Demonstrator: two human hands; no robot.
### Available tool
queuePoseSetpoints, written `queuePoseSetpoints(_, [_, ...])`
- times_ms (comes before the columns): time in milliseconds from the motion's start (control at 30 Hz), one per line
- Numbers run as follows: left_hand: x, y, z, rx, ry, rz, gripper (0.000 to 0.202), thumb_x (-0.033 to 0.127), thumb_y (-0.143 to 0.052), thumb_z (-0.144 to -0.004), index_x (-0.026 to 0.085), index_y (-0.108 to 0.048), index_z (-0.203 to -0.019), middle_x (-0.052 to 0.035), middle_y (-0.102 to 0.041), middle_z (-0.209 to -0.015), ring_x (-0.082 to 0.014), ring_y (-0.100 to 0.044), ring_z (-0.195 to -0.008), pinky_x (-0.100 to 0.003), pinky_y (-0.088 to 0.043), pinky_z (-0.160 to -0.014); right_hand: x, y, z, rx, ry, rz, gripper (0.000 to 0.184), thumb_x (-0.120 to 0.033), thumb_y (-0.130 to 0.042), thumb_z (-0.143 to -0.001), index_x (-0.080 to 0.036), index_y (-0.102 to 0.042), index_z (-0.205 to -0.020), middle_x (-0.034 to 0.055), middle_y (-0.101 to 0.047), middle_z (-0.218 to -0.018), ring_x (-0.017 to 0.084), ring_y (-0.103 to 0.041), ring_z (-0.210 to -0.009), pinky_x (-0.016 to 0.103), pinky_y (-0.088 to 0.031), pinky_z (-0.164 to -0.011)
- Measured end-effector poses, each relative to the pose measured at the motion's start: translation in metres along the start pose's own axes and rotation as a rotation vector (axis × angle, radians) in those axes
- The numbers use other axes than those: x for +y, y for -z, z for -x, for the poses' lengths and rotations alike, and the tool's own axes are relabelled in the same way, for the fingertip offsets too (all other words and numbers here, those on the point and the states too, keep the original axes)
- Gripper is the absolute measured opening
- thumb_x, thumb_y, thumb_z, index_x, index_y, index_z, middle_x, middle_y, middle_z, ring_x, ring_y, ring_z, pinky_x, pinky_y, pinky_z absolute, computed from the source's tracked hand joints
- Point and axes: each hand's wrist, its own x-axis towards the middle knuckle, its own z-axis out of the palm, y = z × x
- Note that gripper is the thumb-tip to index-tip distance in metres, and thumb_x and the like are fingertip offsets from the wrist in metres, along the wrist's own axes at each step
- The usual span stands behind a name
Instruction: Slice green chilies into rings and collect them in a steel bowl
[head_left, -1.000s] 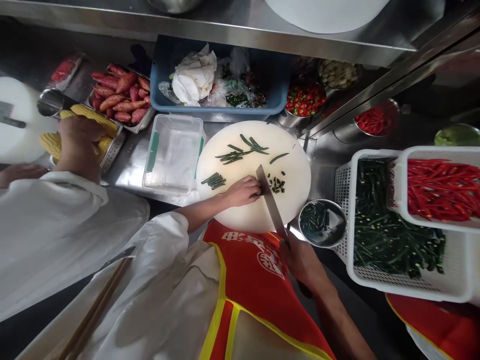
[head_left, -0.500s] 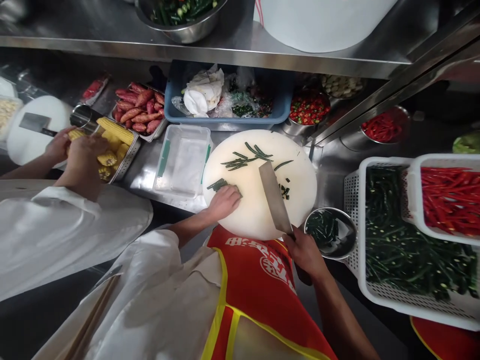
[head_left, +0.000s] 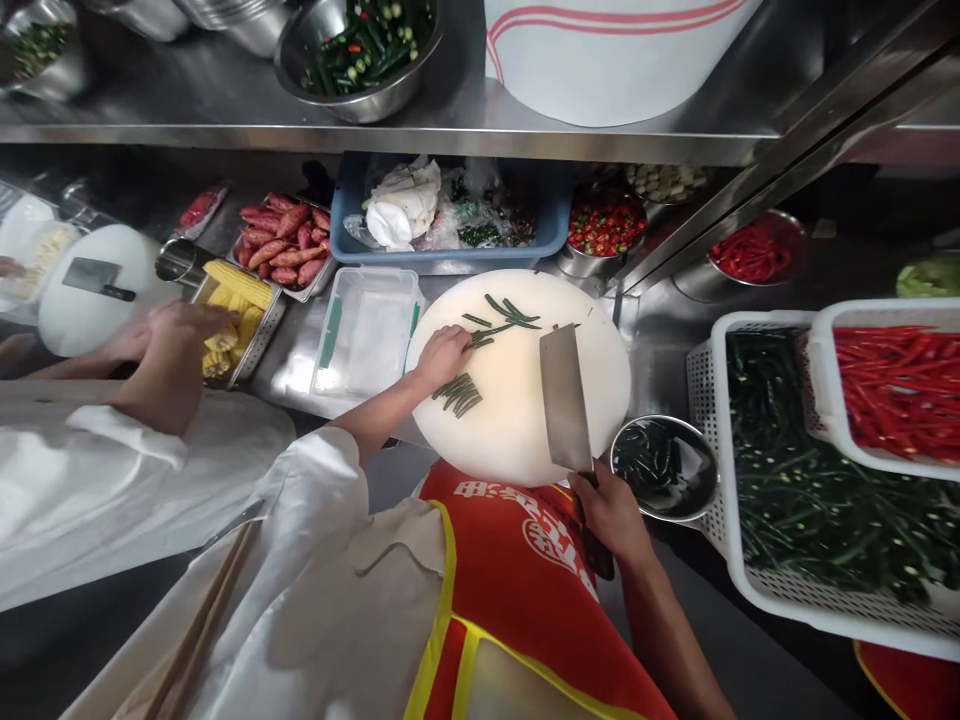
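Note:
A round white cutting board (head_left: 517, 445) lies in front of me. My left hand (head_left: 442, 356) rests on it with fingers curled over the ends of some loose green peppers (head_left: 504, 312). A small bundle of green peppers (head_left: 458, 393) lies just below that hand. My right hand (head_left: 611, 512) grips the handle of a cleaver (head_left: 564, 400), whose blade lies flat over the right side of the board. Cut pepper pieces under the blade are hidden.
A steel bowl of cut green peppers (head_left: 664, 468) sits right of the board, beside white baskets of green peppers (head_left: 825, 480) and red chilies (head_left: 892, 385). A clear plastic box (head_left: 367, 330) and a corn tray (head_left: 236, 310) lie left, where another person's hands (head_left: 172, 340) work. A blue bin (head_left: 450, 215) stands behind.
My left hand left the small bundle and moved up the board to the loose peppers. The cleaver turned flat and shifted right over the cut pieces. The view tilted upward.

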Motion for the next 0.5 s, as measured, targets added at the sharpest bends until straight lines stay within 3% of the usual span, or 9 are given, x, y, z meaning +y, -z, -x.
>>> queuePoseSetpoints(233, [0.019, -0.005, 0.013, -0.075, -0.22, 0.032, 0.014, 0.024, -0.053, -0.092, 0.018, -0.065, -0.088, -0.008, -0.064, -0.094, -0.0235, -0.059, -0.093, -0.038, -0.048, -0.086, -0.008, 0.0, 0.0, 0.042, 0.029, 0.056, 0.027, -0.045, -0.048, -0.086, -0.02, -0.06, -0.084, -0.0002, -0.06, -0.054, 0.018, -0.055, -0.049, 0.029, -0.039, -0.052])
queuePoseSetpoints(333, [0.025, -0.007, 0.001, -0.039, -0.207, 0.111, 0.015, 0.03, -0.056, -0.091, 0.018, -0.063, -0.088, -0.0073, -0.063, -0.091, -0.0229, -0.058, -0.089, -0.037, -0.048, -0.083, -0.012, 0.001, -0.001, 0.056, 0.039, 0.079, 0.027, -0.046, -0.047, -0.084, -0.021, -0.059, -0.081, -0.0005, -0.059, -0.052, 0.019, -0.054, -0.049, 0.029, -0.039, -0.051])
queuePoseSetpoints(400, [0.026, -0.007, -0.013, 0.001, -0.193, 0.146, 0.015, 0.026, -0.051, -0.093, 0.017, -0.064, -0.094, -0.0077, -0.063, -0.094, -0.0222, -0.057, -0.09, -0.036, -0.048, -0.084, -0.014, 0.001, -0.001, 0.049, 0.033, 0.082, 0.027, -0.046, -0.047, -0.084, -0.022, -0.057, -0.079, -0.0006, -0.058, -0.051, 0.019, -0.053, -0.048, 0.03, -0.039, -0.051])
queuePoseSetpoints(500, [0.025, -0.006, -0.039, -0.023, -0.359, 0.145, 0.029, 0.011, -0.044, -0.091, 0.018, -0.064, -0.11, -0.0093, -0.063, -0.119, -0.0223, -0.055, -0.106, -0.037, -0.044, -0.094, -0.013, 0.001, -0.003, 0.038, 0.016, 0.08, 0.026, -0.046, -0.047, -0.085, -0.023, -0.054, -0.078, -0.0002, -0.059, -0.052, 0.019, -0.055, -0.05, 0.03, -0.039, -0.053])
